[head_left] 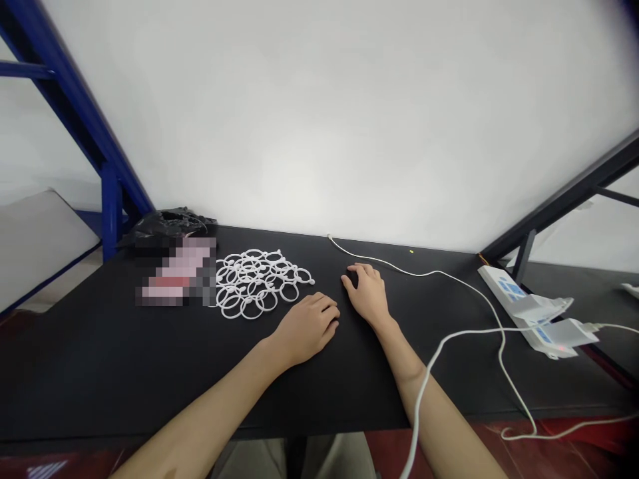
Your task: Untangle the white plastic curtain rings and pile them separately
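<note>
My left hand (308,326) rests palm down on the black tabletop (319,399), its fingers loosely bent and slightly apart, with nothing seen in it. Just beyond and left of it lies a flat, overlapping pile of thin white rings (251,307), some with a small knob on the rim; the hand is close to the nearest rings. To the right, my right hand (368,296) also lies on the tabletop, thumb held away from its curved fingers. It appears to hold nothing, though its palm is hidden.
A crumpled black plastic bag (172,223) sits at the back left, beside a blurred-out pink patch (184,266). On the right lies a white power strip (519,309) with plugged-in adapters. A white cable (424,273) crosses the table; another passes over my right forearm.
</note>
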`<state>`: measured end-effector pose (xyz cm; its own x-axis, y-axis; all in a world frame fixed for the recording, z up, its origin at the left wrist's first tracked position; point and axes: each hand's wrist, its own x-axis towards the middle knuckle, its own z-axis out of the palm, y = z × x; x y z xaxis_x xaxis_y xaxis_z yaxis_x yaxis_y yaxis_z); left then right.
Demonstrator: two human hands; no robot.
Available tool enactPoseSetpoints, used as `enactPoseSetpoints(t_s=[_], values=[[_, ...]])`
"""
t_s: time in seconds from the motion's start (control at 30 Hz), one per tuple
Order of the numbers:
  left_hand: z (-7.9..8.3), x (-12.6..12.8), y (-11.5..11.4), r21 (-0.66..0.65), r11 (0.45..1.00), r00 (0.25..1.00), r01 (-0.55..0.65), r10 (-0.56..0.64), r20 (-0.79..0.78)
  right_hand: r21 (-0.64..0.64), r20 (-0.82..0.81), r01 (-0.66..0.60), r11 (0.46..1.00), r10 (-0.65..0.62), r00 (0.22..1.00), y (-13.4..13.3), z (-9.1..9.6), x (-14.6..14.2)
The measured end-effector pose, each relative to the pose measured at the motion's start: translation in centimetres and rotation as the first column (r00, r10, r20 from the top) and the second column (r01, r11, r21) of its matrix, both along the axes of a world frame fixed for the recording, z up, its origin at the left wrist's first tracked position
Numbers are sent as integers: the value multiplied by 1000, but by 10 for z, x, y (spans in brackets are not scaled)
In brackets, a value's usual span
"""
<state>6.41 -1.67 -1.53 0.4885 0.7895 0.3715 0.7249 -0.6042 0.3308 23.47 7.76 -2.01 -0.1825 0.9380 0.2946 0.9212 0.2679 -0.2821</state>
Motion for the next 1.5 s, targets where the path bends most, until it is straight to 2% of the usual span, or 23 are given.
enactPoseSetpoints(t_s=[0.57, 0.7, 0.77, 0.87, 0.93, 1.0, 1.1, 1.2, 1.27, 1.33, 1.37, 1.43, 1.5], values=[[0, 0, 1, -9, 1000, 1000, -7, 7, -4, 2, 0, 0, 1000, 0, 1000, 0, 1, -1], [-2, 1, -1, 15, 1000, 1000, -2, 2, -4, 3, -3, -5, 1000, 5, 1000, 0, 0, -1], [-1, 0, 0, 69, 998, 1000, -13, 14, -6, 7, 3, -6, 1000, 6, 1000, 0, -1, -1], [1, -4, 5, 195, 967, 985, -165, 172, -18, 5, 11, 0, 1000, 0, 1000, 1, 0, -1], [2, -9, 10, 266, 906, 938, -328, 347, -25, -2, 12, -3, 1000, 3, 1000, 1, 0, -1], [1, -14, 14, 310, 842, 878, -442, 477, -45, -4, 5, -17, 1000, 17, 1000, 1, 0, 0], [-3, -18, 17, 328, 809, 837, -489, 541, -87, -2, -29, -42, 999, 42, 999, -1, 1, 0], [-4, -18, 18, 323, 830, 864, -455, 499, -66, 11, -133, -148, 989, 148, 980, -8, 7, -5], [-2, -17, 17, 285, 869, 907, -405, 421, 4, 46, -269, -300, 953, 301, 915, -16, 15, -11], [4, -15, 15, 181, 924, 939, -336, 314, 141, 76, -430, -462, 884, 447, 784, -27, 24, -18], [8, -14, 14, 104, 949, 935, -298, 268, 232, 94, -496, -501, 860, 477, 726, -32, 29, -21], [16, -13, 9, -78, 977, 890, -200, 214, 402, 101, -580, -535, 839, 486, 654, -39, 37, -24], [25, -11, 5, -257, 964, 836, -71, 198, 512, 38, -620, -497, 867, 411, 669, -42, 41, -24]])
